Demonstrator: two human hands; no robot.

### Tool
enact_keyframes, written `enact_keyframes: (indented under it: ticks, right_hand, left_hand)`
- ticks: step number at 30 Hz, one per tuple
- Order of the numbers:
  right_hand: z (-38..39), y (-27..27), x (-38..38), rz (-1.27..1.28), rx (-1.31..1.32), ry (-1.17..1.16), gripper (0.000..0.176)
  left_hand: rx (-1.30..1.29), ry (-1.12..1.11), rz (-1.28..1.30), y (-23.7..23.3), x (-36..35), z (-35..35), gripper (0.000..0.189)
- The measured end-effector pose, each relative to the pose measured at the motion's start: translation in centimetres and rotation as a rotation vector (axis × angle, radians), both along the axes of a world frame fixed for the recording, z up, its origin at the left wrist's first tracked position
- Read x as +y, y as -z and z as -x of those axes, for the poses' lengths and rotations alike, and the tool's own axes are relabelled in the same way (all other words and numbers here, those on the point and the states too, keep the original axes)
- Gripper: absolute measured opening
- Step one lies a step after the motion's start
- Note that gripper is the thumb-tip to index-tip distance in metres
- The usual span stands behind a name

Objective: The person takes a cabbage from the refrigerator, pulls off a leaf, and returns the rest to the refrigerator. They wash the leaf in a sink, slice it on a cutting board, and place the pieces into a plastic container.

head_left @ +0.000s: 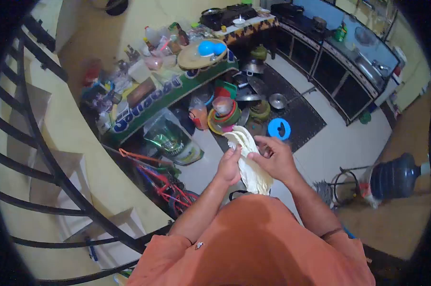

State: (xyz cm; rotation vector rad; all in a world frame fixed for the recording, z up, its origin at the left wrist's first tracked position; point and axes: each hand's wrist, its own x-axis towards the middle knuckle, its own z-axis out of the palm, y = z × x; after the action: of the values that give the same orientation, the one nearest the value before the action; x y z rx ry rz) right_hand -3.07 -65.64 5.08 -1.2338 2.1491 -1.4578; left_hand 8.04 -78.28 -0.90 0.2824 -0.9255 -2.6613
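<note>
Cream folded item (pixel 254 174): we have it up in front of our orange shirt (pixel 258 238), above the tiled floor (pixel 337 138). Layered, ridged edges, exact type unclear. Left hand (pixel 230 167) is gripping its left side, thumb on top. Right hand (pixel 277 161) is at its right side, thumb touching it, fingers partly curled; can't tell if that one grips. Beyond the hands, blue round item (pixel 279 129) near the dark mat's (pixel 311 126) front edge, stacked bowls (pixel 223 112) left of it. Red bike frame (pixel 159 183) and green-printed bag (pixel 175 145) on our left, worktop (pixel 170 90) with bottles behind the bag. Large water bottle (pixel 392 176) lies sideways on our right.
</note>
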Motion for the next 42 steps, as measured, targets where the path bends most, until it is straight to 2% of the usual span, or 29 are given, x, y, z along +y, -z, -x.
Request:
enact_keyframes:
  ticks: [1,3,5,7,8,9,10,12,14,17,19,21,23,24,25,27,29,31,32,35,37,39,42]
  right_hand:
    - [0.9,0.0,-1.0,0.007,0.0,-0.009,0.048]
    - [2.1,0.1,-2.5,0.081,0.063,-0.05,0.061]
    - [3.7,0.5,-3.7,0.021,0.019,-0.033,0.062]
    - [5.3,2.3,-4.4,0.01,-0.026,-0.056,0.058]
    - [6.1,2.2,-4.5,-0.043,-0.055,-0.068,0.05]
    - [6.7,2.3,-4.4,-0.059,-0.058,-0.048,0.05]
    - [7.2,2.4,-4.6,-0.087,-0.07,-0.026,0.047]
    - [8.5,2.2,-4.7,-0.096,-0.08,0.03,0.038]
    - [9.0,2.3,-4.3,-0.119,-0.123,0.104,0.037]
    - [10.6,2.0,-3.1,-0.099,-0.094,0.191,0.036]
    - [10.7,2.2,-2.5,0.009,-0.01,0.199,0.035]
    - [11.9,2.4,-1.1,-0.073,-0.089,0.242,0.041]
    - [13.7,3.2,0.3,-0.011,-0.07,0.361,0.053]
    - [14.8,3.3,1.2,-0.014,-0.014,0.392,0.065]
    - [15.6,3.7,2.5,-0.01,-0.009,0.409,0.065]
    - [17.9,5.0,5.7,-0.184,-0.233,0.39,0.07]
    - [20.3,7.4,8.6,-0.136,-0.278,0.388,0.063]
    - [23.4,6.9,11.1,-0.068,-0.551,0.335,0.051]
    - [24.5,6.4,12.5,-0.059,-0.7,0.385,0.039]
    - [29.9,8.5,17.3,0.137,-0.842,0.386,0.036]
    - [33.6,7.5,20.4,0.143,-0.815,0.432,0.035]
    - [35.8,6.7,23.3,0.156,-0.911,0.405,0.035]
    - [40.1,8.3,26.1,0.181,-0.897,0.431,0.039]
  left_hand:
    - [-0.031,-0.029,0.011,-0.3,-0.2,0.7,0.034]
    - [-0.068,-0.051,0.015,-0.8,-0.3,2.0,0.031]
    - [-0.316,-0.207,0.213,-1.1,-0.4,4.0,0.025]
    - [-0.288,-0.094,0.242,0.3,-1.3,5.7,0.021]
    - [-0.276,-0.136,0.312,0.3,-1.2,6.5,0.021]
    - [-0.264,-0.19,0.382,0.4,-1.3,7.0,0.021]
    - [-0.346,-0.138,0.467,1.2,-1.9,7.3,0.024]
    - [-0.312,-0.098,0.531,2.1,-2.4,9.0,0.027]
    - [-0.279,-0.023,0.601,1.9,-2.8,10.0,0.031]
    - [-0.221,0.155,0.465,1.6,-3.0,12.3,0.039]
    - [-0.244,0.497,0.125,2.6,-3.6,13.4,0.041]
    - [-0.212,0.551,0.148,3.8,-2.4,15.7,0.039]
    - [-0.171,0.405,0.128,2.7,-0.4,18.7,0.036]
    - [-0.169,0.321,0.083,2.9,0.6,20.7,0.034]
    - [-0.164,0.338,0.087,3.2,1.1,22.2,0.034]
    - [-0.206,0.246,-0.059,3.2,1.9,26.2,0.032]
    - [-0.205,0.245,-0.048,2.3,3.5,30.5,0.033]
    - [-0.203,0.244,-0.04,1.8,5.9,34.7,0.034]
    - [-0.179,0.259,-0.061,1.6,7.1,36.5,0.034]
    - [-0.155,0.355,-0.083,1.4,11.0,41.6,0.034]
    - [-0.083,0.419,-0.158,1.2,14.0,45.1,0.038]
    - [-0.081,0.478,-0.165,1.4,16.0,47.7,0.036]
    - [-0.127,0.486,-0.141,1.8,18.2,51.4,0.037]
